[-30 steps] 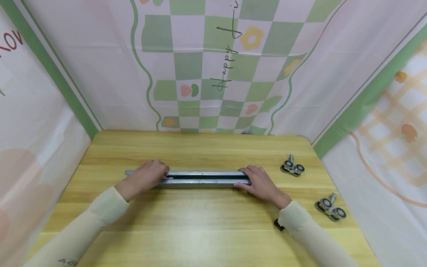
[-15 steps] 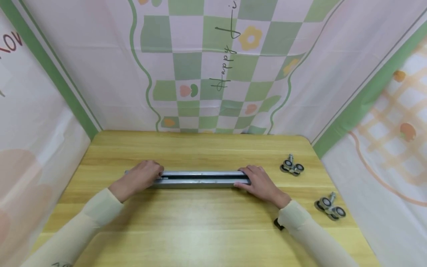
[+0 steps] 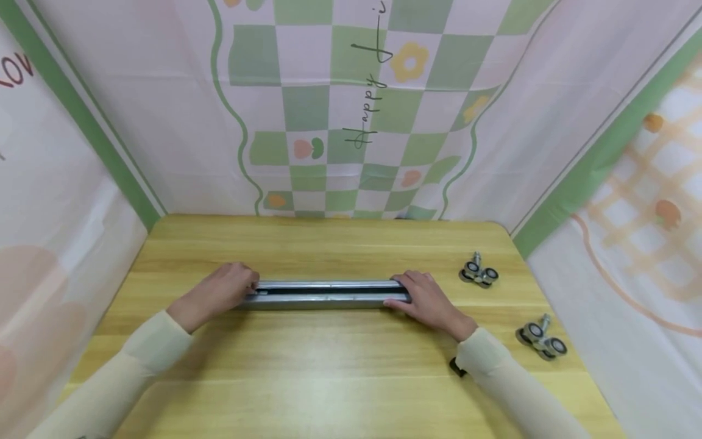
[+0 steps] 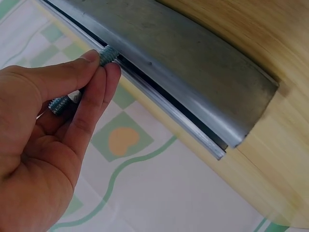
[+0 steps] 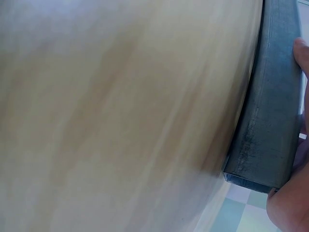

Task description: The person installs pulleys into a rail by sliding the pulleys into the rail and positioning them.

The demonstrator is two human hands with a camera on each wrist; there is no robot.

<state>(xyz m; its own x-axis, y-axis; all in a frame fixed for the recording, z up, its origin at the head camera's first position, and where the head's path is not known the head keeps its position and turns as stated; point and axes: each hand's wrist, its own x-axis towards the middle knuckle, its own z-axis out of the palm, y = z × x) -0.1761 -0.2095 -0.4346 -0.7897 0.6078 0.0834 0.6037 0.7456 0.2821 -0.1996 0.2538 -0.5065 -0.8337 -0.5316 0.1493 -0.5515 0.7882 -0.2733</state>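
A grey metal channel rail (image 3: 329, 302) lies crosswise on the wooden table, its long slot facing up. My left hand (image 3: 225, 288) is over the rail's left part. In the left wrist view, thumb and fingertips pinch a threaded bolt (image 4: 109, 54) that stands at the slot; more thread (image 4: 59, 105) shows behind the fingers. Whatever the bolt joins inside the rail is hidden. My right hand (image 3: 429, 303) grips the rail's right end, thumb on the near side and fingers over the far side. The right wrist view shows the rail's side wall (image 5: 265, 106) beside that hand.
Two roller trolleys with bolts stand on the right: one farther back (image 3: 479, 272), one nearer (image 3: 542, 340). A small black object (image 3: 457, 367) lies partly under the right cuff. Printed cloth (image 3: 351, 122) hangs behind and beside the table (image 3: 329, 378).
My left hand has slid leftward along the rail with the bolt in its fingers, now covering the rail's left end in the head view. The right hand and the rail stay put.
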